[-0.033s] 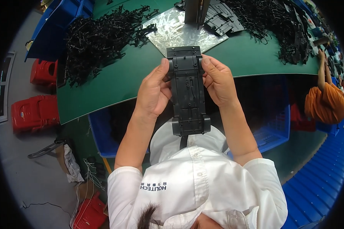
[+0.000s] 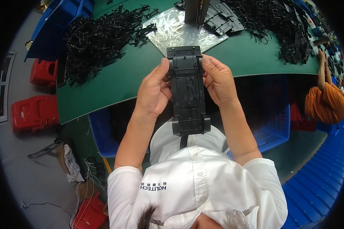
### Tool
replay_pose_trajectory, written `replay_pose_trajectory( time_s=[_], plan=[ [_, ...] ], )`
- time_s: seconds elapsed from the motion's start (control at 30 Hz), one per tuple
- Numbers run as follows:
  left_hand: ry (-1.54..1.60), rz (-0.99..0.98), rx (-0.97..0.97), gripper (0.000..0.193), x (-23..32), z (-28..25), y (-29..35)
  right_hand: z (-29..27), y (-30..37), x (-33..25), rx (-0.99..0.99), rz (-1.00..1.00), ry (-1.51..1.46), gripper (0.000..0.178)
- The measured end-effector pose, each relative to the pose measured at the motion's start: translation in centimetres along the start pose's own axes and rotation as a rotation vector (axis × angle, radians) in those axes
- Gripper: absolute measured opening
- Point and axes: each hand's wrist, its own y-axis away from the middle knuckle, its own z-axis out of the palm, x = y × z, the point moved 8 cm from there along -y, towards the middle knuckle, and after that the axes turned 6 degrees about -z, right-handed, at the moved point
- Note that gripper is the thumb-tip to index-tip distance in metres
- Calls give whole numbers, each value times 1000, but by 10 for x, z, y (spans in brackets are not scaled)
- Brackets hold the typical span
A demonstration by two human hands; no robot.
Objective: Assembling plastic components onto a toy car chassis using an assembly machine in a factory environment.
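Note:
A long black plastic toy car chassis is held up in front of me, its length running away from my body. My left hand grips its far left side, thumb along the edge. On the opposite side, my right hand pinches the far right edge between thumb and fingers. Screw posts and ribs show on the face turned up, and rounded wheel arches stick out at the near end. The fingers behind the chassis are partly hidden. Just beyond its far end lies a shiny metal plate on the green table.
Tangled black plastic parts heap at the table's left; another pile lies right. More flat chassis pieces rest beside a metal post. A blue crate sits under the table, red stools left. A person in orange works at right.

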Motion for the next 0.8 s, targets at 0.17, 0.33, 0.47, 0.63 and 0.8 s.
replay_pose_trajectory(
  time_s=[0.17, 0.33, 0.47, 0.63, 0.8],
  plan=[
    [6, -24, -1, 38, -1, 0, 1, -5, -1, 4, 25, 12, -8, 29],
    [-21, 1, -20, 39, 1, 2, 1, -4, -2, 6, 23, 15, -86, 30],
    [-34, 16, -35, 39, 2, 3, 1, -2, -2, 7, 23, 13, -116, 29],
    [17, 18, -70, 38, 1, 4, 2, -3, -2, 11, -40, 45, -146, 37],
    [32, -13, -89, 38, -1, 3, 0, -5, -3, 12, -38, 49, -163, 36]
  ],
)
